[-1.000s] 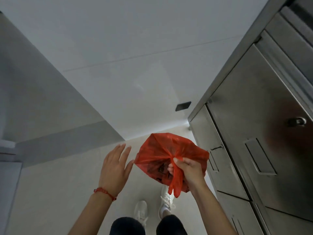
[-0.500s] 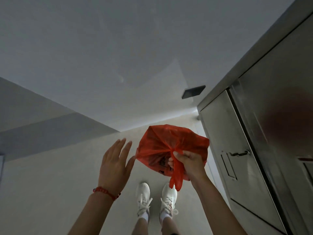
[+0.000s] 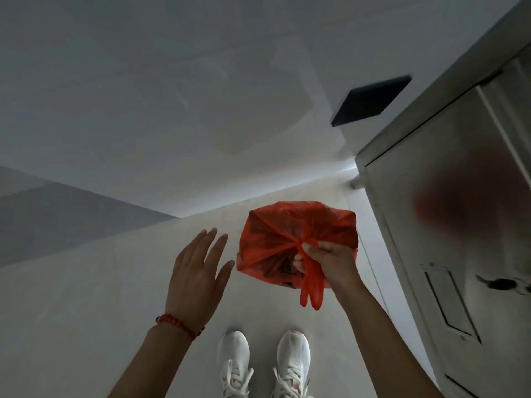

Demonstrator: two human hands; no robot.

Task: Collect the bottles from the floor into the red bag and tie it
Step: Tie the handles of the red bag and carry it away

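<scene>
The red bag point(image 3: 275, 234) hangs in the air above the pale floor, bulging, with dark shapes showing dimly through the plastic. My right hand point(image 3: 333, 259) is closed on its gathered neck, and the two handle ends dangle below my fingers. My left hand point(image 3: 198, 271) is held flat with fingers apart just left of the bag, not touching it; a red bead bracelet sits on that wrist. No loose bottles are in view on the floor.
A stainless steel cabinet point(image 3: 448, 225) with recessed handles stands close on the right. A white wall point(image 3: 172, 96) with a dark rectangular vent point(image 3: 370, 100) rises ahead. My white shoes point(image 3: 263, 363) stand on the floor point(image 3: 86, 297) below the bag.
The view has tilted downward, so my shoes show fully and the cabinet has slid right. My right hand keeps its grip on the bag; my left hand stays spread beside it.
</scene>
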